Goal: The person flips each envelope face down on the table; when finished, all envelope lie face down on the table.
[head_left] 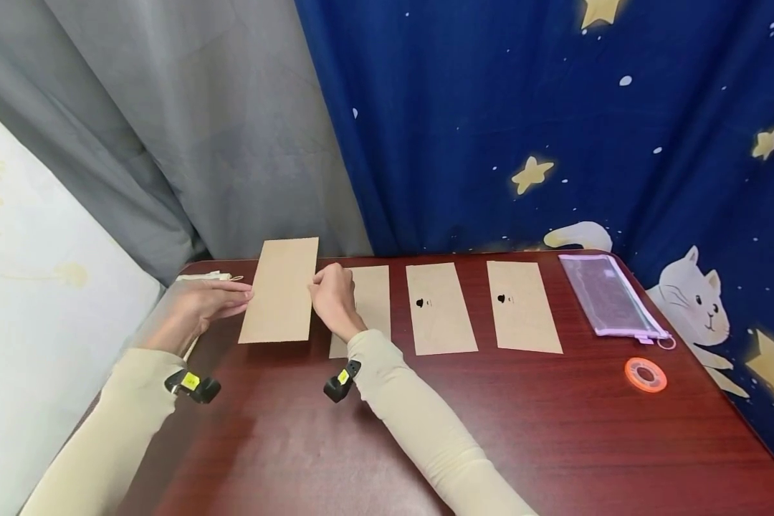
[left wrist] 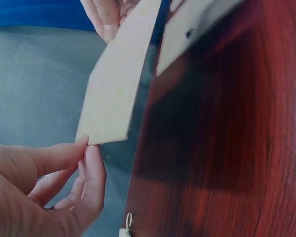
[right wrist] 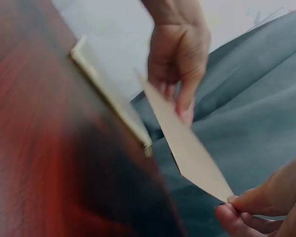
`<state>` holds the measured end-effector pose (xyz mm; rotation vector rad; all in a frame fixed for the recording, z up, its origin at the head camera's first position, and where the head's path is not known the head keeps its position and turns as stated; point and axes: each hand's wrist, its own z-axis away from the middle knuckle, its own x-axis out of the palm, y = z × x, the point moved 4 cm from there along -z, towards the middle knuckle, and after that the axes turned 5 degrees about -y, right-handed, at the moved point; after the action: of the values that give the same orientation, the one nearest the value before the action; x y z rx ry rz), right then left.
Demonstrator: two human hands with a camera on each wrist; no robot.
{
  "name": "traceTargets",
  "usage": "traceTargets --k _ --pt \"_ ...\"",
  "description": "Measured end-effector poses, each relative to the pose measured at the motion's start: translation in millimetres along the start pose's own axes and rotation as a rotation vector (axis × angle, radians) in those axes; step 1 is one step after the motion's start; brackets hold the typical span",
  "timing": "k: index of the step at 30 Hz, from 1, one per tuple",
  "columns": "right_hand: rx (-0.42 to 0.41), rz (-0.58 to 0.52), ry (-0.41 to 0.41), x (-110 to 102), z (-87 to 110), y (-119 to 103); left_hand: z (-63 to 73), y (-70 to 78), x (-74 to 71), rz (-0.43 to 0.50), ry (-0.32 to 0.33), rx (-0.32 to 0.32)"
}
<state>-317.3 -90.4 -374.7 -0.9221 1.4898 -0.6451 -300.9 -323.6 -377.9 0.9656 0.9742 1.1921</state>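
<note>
A flat rectangular piece of brown kraft paper (head_left: pixel 280 290) is held up over the far left part of the table, its blank face showing in the head view. My left hand (head_left: pixel 209 308) pinches its left edge; in the left wrist view the thumb and fingers (left wrist: pixel 94 168) meet at one corner. On the opposite edge, my right hand (head_left: pixel 335 297) pinches the paper between thumb and fingers, seen at a corner in the right wrist view. Behind the right hand lies a second brown paper piece (head_left: pixel 374 304), partly covered by the hand and wrist.
Two similar papers (head_left: pixel 441 315) (head_left: pixel 522 312), each with a small black hat print, lie in a row to the right. A purple mesh zip pouch (head_left: pixel 609 294) and an orange ring-shaped roll (head_left: pixel 646 375) lie farther right. A pale pouch (right wrist: pixel 111 91) lies at the left edge.
</note>
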Motion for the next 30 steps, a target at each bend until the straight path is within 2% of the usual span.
traceTargets --k 5,8,11,15,20,28,30 --pt "0.042 0.013 -0.021 11.3 -2.7 12.5 -2.5 -4.1 3.7 -0.150 0.039 0.063" --pt "0.046 0.030 -0.010 16.1 -4.1 18.0 -4.4 -8.5 6.9 -0.267 0.087 0.064" --pt "0.052 0.063 -0.011 21.8 -4.9 24.0 -8.2 -15.9 10.6 -0.343 0.127 0.066" --pt "0.055 0.114 -0.026 31.0 -5.4 30.6 -12.9 -26.9 13.4 -0.407 0.171 0.101" --pt "0.071 0.175 -0.047 39.2 -7.2 34.7 -16.3 -33.8 15.1 -0.506 0.237 0.123" --pt "0.080 0.261 -0.087 49.0 -11.6 34.6 -18.4 -36.6 15.5 -0.594 0.299 0.096" --pt "0.072 0.278 -0.089 49.6 -13.5 32.9 -18.6 -36.4 15.4 -0.627 0.305 0.109"
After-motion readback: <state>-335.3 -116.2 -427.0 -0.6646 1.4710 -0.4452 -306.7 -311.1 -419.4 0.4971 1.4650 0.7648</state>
